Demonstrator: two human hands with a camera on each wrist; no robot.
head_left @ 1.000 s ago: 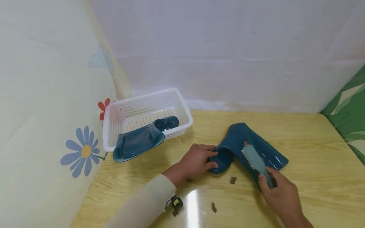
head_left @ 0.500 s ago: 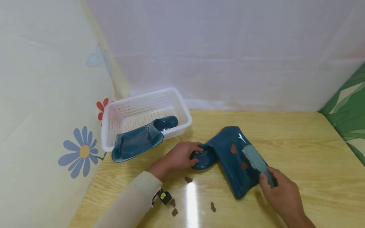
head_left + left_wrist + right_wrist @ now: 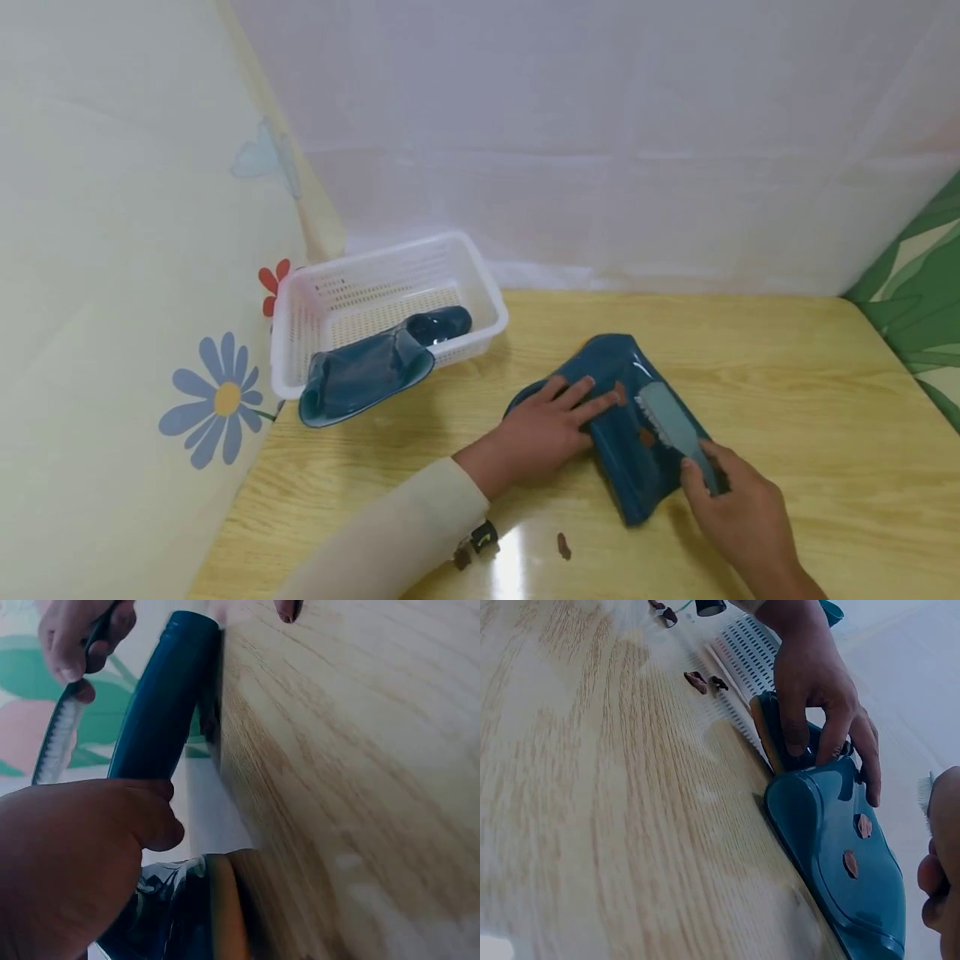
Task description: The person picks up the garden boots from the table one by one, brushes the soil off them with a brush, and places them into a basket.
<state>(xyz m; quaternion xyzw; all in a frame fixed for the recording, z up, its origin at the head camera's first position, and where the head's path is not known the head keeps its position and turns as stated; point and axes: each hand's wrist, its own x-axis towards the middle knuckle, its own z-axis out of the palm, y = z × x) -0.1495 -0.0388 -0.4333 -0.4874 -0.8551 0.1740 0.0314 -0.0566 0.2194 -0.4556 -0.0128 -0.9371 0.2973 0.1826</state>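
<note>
A glossy dark blue rain boot (image 3: 633,492) lies on its side on the wood-grain table (image 3: 810,392). My left hand (image 3: 543,429) rests across its foot and ankle with fingers extended, a fingertip at one of two brown patches on the shaft. In the right wrist view, those brown patches (image 3: 851,864) show on the boot's side. My right hand (image 3: 742,512) grips the handle of a grey-blue scrub brush (image 3: 670,417). The brush's pale bristles (image 3: 60,739) face left, and its head overlaps the boot shaft in the head view. The boot's toe is mostly hidden beneath my left hand.
A white perforated plastic basket (image 3: 487,292) stands at the back left, with a second blue boot (image 3: 367,375) leaning over its front rim. Brown flakes (image 3: 563,546) lie on the table near the front. Behind the table hangs a pale cloth (image 3: 600,125).
The boot has turned and shifted left, bringing its brown patches into view. My left hand has moved from the toe up onto the ankle and shaft. The right hand and brush barely moved.
</note>
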